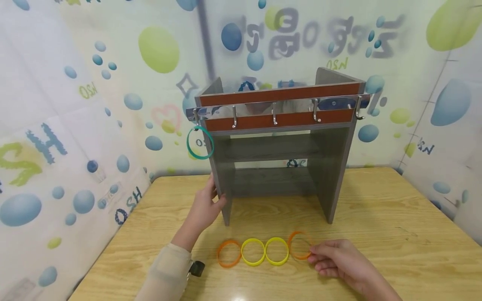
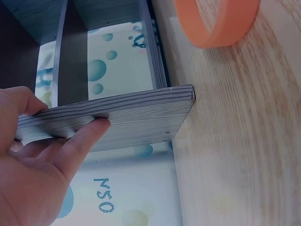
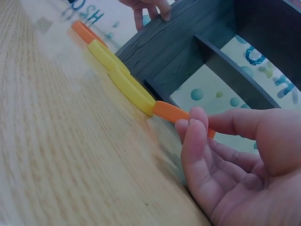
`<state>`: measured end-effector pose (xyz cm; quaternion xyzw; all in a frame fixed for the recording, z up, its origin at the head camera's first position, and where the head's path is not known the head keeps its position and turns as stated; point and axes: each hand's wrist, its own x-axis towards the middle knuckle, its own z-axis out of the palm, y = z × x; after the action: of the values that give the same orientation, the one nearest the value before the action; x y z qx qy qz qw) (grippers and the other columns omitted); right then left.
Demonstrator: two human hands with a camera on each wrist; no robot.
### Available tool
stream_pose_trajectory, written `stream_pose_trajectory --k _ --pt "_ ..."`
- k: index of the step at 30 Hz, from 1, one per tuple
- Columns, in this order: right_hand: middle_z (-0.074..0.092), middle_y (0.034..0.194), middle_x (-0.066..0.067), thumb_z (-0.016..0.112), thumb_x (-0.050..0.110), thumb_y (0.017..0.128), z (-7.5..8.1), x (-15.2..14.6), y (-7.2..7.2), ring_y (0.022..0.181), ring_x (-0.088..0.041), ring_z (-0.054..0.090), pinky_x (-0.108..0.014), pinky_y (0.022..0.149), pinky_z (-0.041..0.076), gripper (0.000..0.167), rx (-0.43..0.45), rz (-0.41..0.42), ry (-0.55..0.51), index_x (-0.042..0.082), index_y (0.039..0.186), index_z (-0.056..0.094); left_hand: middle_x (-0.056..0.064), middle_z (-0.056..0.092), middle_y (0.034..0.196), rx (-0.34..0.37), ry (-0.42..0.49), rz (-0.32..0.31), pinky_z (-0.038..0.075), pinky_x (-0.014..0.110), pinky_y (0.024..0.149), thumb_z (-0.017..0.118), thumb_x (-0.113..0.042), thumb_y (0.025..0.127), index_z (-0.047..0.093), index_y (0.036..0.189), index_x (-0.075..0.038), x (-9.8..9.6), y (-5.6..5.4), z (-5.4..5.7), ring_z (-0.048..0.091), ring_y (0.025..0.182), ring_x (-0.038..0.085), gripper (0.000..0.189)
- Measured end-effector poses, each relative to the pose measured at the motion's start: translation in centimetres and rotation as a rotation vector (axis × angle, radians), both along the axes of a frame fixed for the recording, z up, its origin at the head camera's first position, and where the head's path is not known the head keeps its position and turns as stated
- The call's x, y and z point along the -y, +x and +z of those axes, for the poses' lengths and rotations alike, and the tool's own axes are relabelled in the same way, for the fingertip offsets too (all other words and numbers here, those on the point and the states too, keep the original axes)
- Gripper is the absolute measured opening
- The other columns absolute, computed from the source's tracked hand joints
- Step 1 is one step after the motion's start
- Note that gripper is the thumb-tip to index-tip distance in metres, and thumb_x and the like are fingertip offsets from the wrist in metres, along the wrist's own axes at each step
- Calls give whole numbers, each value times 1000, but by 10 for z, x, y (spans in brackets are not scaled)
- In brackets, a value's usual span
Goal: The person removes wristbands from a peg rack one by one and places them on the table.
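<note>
My left hand (image 1: 205, 207) grips the left side panel of a grey wooden shelf rack (image 1: 333, 167), its thumb and fingers on opposite faces, as the left wrist view shows. In my right hand (image 1: 340, 257), thumb and fingertips pinch an orange ring (image 3: 169, 110) at its right edge. That ring is slightly raised off the table at the right end of a row. Left of it lie two yellow rings (image 1: 277, 264), then another orange ring (image 1: 229, 266). A teal ring (image 1: 199, 158) hangs from the leftmost hook of the rack.
Several metal hooks (image 1: 274, 115) line a shiny strip across the rack's red-brown front boards (image 1: 278, 94). The rack stands on a wood-grain table (image 1: 376, 209). Behind and beside it hang pale printed sheets (image 1: 113, 83) with blue and green spots.
</note>
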<state>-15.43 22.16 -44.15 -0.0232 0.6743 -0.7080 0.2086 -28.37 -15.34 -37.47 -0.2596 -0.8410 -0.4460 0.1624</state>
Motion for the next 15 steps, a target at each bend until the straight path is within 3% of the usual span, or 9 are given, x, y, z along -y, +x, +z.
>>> stream_pose_trajectory --k 15 --pt "79 87 -1 64 18 103 0 8 3 70 -6 69 -19 65 64 26 -21 -28 71 -6 109 73 24 58 154 13 -3 7 55 54 111 63 5 97 23 171 -19 -1 2 0 55 145 38 87"
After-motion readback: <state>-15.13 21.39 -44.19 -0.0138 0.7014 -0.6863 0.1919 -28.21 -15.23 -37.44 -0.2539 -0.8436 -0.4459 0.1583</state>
